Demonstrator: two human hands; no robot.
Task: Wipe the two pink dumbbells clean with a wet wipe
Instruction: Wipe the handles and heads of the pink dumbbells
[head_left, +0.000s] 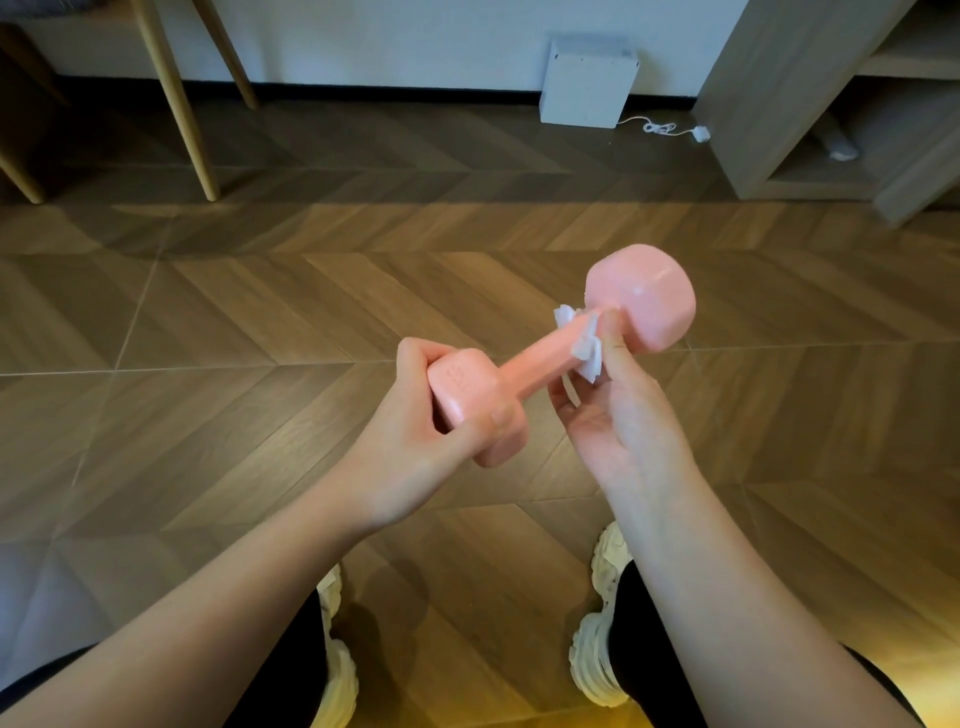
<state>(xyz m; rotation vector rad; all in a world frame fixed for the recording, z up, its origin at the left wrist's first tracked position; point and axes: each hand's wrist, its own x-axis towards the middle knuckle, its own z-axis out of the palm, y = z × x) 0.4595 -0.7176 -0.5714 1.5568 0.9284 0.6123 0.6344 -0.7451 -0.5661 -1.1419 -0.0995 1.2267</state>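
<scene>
Left hand clamps the near head of the pink dumbbell as anchor, bar held mid-air above the floor pointing 2 o'clock, so right hand can pinch the wet wipe round the handle beside the far head; second dumbbell not in view.

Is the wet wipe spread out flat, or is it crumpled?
Crumpled: the wet wipe sits in bunched folds round the handle of the pink dumbbell, pinched there by the right hand.
</scene>
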